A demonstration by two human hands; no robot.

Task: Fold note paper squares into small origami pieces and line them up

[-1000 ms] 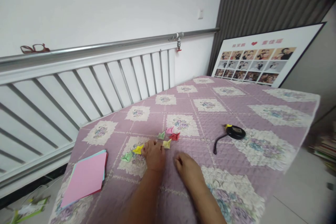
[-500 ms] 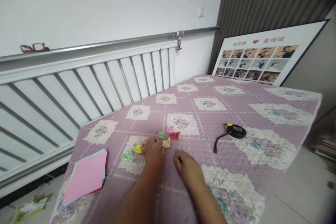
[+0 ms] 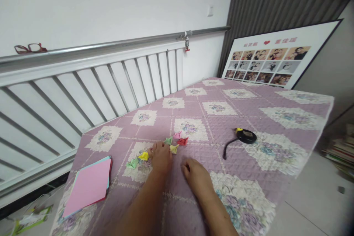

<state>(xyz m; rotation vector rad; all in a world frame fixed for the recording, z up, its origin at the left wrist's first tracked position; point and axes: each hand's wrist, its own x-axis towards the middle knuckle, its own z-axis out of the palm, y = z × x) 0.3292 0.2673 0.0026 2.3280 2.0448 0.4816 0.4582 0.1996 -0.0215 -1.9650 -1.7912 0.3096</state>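
Several small folded paper pieces lie on a purple quilted cover (image 3: pixel 249 110): yellow (image 3: pixel 143 156), light green (image 3: pixel 133 163), green (image 3: pixel 168 140), yellow (image 3: pixel 174 149), pink (image 3: pixel 177 135) and red (image 3: pixel 183 141). My left hand (image 3: pixel 162 159) rests among them with its fingers curled down; its thumb side touches the left yellow piece, and its fingertips are hidden. My right hand (image 3: pixel 197 177) lies on the cover just right of it, fingers curled under, with nothing seen in it.
A stack of coloured paper sheets (image 3: pixel 87 186), pink on top, lies at the near left. A black tape measure (image 3: pixel 245 136) with a strap sits to the right. A slatted white radiator cover (image 3: pixel 83 92) runs behind, with red glasses (image 3: pixel 26 48) on it. A framed photo board (image 3: pixel 273 59) leans at the back right.
My left hand has slid a little to the left, from the right yellow piece to the left one. My right hand has stayed put. The view has shifted slightly.
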